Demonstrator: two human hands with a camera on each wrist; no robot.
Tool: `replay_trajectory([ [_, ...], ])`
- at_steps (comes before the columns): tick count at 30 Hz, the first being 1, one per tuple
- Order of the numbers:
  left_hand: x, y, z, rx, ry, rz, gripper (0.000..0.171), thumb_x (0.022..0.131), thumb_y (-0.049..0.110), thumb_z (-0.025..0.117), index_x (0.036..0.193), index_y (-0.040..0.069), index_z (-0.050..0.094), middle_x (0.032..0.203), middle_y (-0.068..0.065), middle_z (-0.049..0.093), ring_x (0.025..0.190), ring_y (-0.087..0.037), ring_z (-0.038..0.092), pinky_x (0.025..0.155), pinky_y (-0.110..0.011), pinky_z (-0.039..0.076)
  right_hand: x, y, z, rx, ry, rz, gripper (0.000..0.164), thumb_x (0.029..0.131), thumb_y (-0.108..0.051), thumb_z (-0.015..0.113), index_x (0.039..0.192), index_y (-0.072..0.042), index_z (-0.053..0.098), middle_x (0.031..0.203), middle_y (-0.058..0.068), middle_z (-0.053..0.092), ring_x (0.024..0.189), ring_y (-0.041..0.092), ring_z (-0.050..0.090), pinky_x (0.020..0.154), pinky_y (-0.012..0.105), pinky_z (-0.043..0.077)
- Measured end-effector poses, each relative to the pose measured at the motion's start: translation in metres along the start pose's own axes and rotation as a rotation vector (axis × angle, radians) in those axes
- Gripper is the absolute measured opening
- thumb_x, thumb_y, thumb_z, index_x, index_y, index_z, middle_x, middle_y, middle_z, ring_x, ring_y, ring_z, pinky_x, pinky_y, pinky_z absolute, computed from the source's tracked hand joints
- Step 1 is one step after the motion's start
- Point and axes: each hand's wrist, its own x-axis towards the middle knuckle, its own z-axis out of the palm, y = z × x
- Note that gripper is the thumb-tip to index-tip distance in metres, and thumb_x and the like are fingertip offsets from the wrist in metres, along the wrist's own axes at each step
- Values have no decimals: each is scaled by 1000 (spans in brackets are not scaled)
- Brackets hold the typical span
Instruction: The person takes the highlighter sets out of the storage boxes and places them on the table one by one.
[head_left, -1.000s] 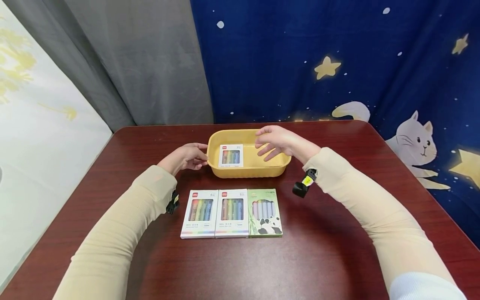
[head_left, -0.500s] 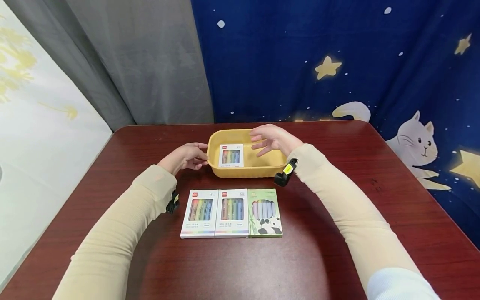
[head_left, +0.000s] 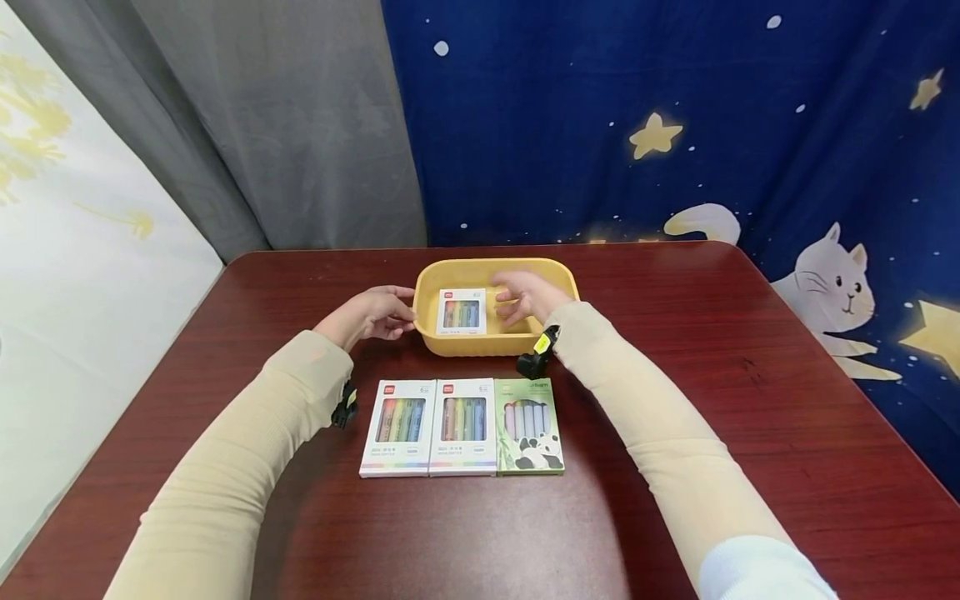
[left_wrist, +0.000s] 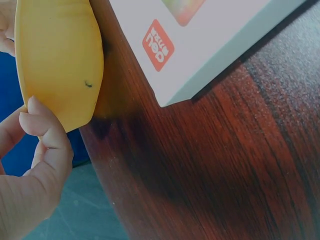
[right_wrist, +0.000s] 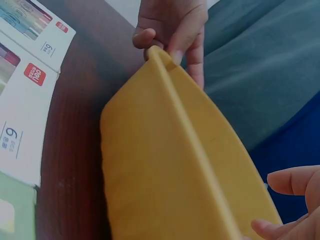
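Observation:
A yellow plastic basket stands toward the back of the table. Its left end is pinched at the rim by my left hand, the thumb and fingers on either side of the edge in the right wrist view. Inside the basket, at its left, lies a white box of coloured sticks with a window. My right hand reaches over the basket's right half, fingers spread and slightly bent, holding nothing. The fingertips are just right of that box. The right wrist view shows the right thumb and a finger beside the basket wall.
In front of the basket, two white boxes, a left one and a middle one, lie side by side with a green panda box. The red-brown table ends at a blue starry curtain and a grey one.
My right hand has moved left and lower into the basket, toward the white box inside. The left hand stays at the basket's left rim, and the boxes lie as before.

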Motion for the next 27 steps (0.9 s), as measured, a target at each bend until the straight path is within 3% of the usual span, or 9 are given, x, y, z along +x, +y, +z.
replay_trajectory([
  [7, -1, 0, 0, 2, -2, 4, 58, 89, 1, 52, 141, 15, 30, 94, -8, 54, 56, -9, 55, 53, -19, 44, 50, 15, -3, 7, 25, 21, 75, 78, -23, 70, 139, -25, 25, 129, 17, 39, 109, 44, 49, 80, 65, 42],
  [9, -1, 0, 0, 2, -1, 3, 58, 89, 1, 51, 141, 15, 30, 97, -9, 54, 56, -9, 55, 53, -19, 44, 53, 18, 0, 14, 39, 34, 72, 80, -23, 68, 139, -24, 26, 128, 16, 39, 111, 42, 49, 82, 63, 42],
  [11, -2, 0, 0, 7, -6, 4, 58, 90, 1, 51, 142, 14, 29, 100, -10, 53, 56, -9, 55, 53, -19, 44, 37, 17, 8, 23, 48, 40, 70, 81, -23, 68, 139, -22, 27, 125, 16, 40, 111, 41, 49, 82, 61, 43],
  [13, -2, 0, 0, 10, -9, 4, 59, 90, 1, 50, 142, 14, 28, 102, -10, 52, 56, -9, 55, 54, -20, 44, 7, 15, 21, 23, 73, 38, 64, 85, -22, 63, 138, -22, 28, 124, 15, 39, 113, 40, 48, 86, 57, 43],
  [15, -2, 0, 0, 16, -15, 8, 59, 90, 1, 50, 143, 14, 27, 101, -10, 52, 56, -9, 55, 54, -20, 44, -41, 9, 39, 36, 93, 39, 57, 89, -20, 57, 138, -21, 28, 126, 14, 38, 118, 37, 45, 92, 53, 41],
  [17, -3, 0, 0, 16, -13, 10, 59, 90, 1, 50, 143, 14, 27, 99, -10, 52, 56, -9, 55, 54, -20, 44, -76, 5, 52, 48, 102, 40, 53, 92, -18, 52, 139, -21, 27, 133, 14, 35, 123, 34, 41, 98, 48, 38],
  [20, -3, 1, 0, 20, -12, 12, 60, 90, 1, 50, 143, 14, 27, 97, -10, 52, 56, -9, 55, 54, -20, 44, -99, 3, 60, 66, 83, 44, 50, 94, -17, 49, 139, -20, 27, 139, 13, 31, 126, 33, 38, 101, 44, 36],
  [23, -2, 1, 0, 24, -13, 11, 60, 90, 1, 50, 143, 14, 27, 97, -9, 53, 56, -9, 55, 54, -20, 43, -81, 6, 55, 72, 95, 41, 49, 93, -16, 51, 137, -18, 31, 138, 14, 34, 122, 34, 41, 98, 45, 39],
  [27, -2, 1, 0, 29, -18, 12, 59, 90, 1, 51, 143, 14, 27, 95, -8, 53, 57, -9, 55, 54, -20, 43, -25, 14, 39, 91, 124, 41, 45, 87, -16, 61, 127, -17, 41, 126, 16, 42, 108, 34, 51, 86, 46, 47],
])
